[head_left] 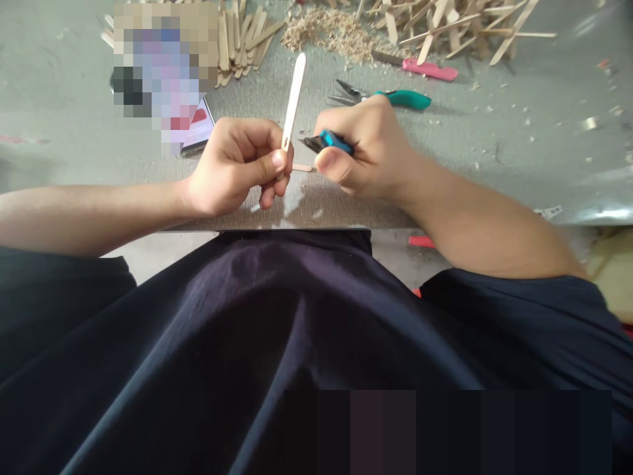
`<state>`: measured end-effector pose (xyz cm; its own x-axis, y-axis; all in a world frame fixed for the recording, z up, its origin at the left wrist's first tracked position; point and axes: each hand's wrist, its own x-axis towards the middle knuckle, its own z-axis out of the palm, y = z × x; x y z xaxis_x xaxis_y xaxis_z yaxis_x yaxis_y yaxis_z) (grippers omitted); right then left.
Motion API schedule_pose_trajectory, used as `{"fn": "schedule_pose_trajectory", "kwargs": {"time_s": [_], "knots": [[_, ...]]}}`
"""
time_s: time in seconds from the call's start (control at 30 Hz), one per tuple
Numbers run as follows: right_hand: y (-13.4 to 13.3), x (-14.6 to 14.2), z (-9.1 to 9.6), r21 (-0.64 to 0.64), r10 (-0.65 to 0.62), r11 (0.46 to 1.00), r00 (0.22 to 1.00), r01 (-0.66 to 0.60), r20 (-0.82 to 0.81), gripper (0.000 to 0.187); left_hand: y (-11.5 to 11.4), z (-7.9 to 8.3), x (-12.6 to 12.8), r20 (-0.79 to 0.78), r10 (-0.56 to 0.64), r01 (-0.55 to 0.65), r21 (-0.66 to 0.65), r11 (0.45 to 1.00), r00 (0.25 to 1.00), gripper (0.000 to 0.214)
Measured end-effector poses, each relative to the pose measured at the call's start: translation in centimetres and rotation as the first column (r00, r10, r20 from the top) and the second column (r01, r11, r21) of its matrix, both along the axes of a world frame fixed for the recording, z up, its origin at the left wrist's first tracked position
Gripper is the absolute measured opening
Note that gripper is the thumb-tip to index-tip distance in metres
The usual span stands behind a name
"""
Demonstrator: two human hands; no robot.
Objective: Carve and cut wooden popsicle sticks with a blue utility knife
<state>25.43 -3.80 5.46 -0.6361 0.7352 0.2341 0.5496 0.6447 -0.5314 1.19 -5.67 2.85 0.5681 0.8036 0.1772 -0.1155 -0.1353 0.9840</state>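
Note:
My left hand (235, 165) is closed on a flat wooden craft stick (295, 89), pinching its lower end between thumb and fingers. The stick stands up at a slight slant, with a small slot near the thumb. A blue-handled utility knife (336, 141) is gripped in my right hand (370, 148), its dark blade pointing left at the stick's slotted end. A small gap separates blade and stick. Below them, a short piece of wooden stick (302, 168) lies on the table, partly hidden by my left fingers.
Behind my right hand lie teal-handled pliers (405, 99) and a pink-handled knife (430, 69). Wood shavings (331, 33) are heaped at the back, between stacked sticks (242, 39) and a loose stick pile (440, 26). A partly pixelated phone (202, 135) is at the left. The table's front edge (297, 229) runs before me.

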Motion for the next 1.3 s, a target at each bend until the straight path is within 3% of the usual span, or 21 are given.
{"fn": "schedule_pose_trajectory", "kwargs": {"time_s": [0.3,0.5,0.67,0.87,1.3], "knots": [[0.2,0.2,-0.3,0.076,0.051,0.996,0.997,-0.055,0.056,0.081,-0.7,-0.2,-0.2,-0.093,0.040,-0.041,-0.006,0.999,0.995,0.070],[0.0,0.0,-0.1,0.088,0.046,0.995,0.998,-0.050,0.054,0.085,-0.8,0.0,0.0,0.079,-0.024,0.025,-0.017,1.000,0.997,0.053],[0.0,0.2,-0.2,0.119,0.027,0.992,0.997,-0.035,0.067,0.090,-1.0,0.3,-0.1,-0.046,0.026,-0.026,0.004,1.000,0.999,0.065],[0.6,0.8,-1.2,0.213,-0.034,0.977,0.994,0.011,0.105,0.089,-1.8,1.0,-0.2,-0.045,0.083,-0.081,0.028,0.996,0.996,0.056],[0.8,1.1,-1.3,0.233,-0.075,0.971,0.994,0.053,0.085,0.088,-1.4,0.0,-0.5,-0.027,0.088,-0.087,0.007,0.996,0.996,0.052]]}}
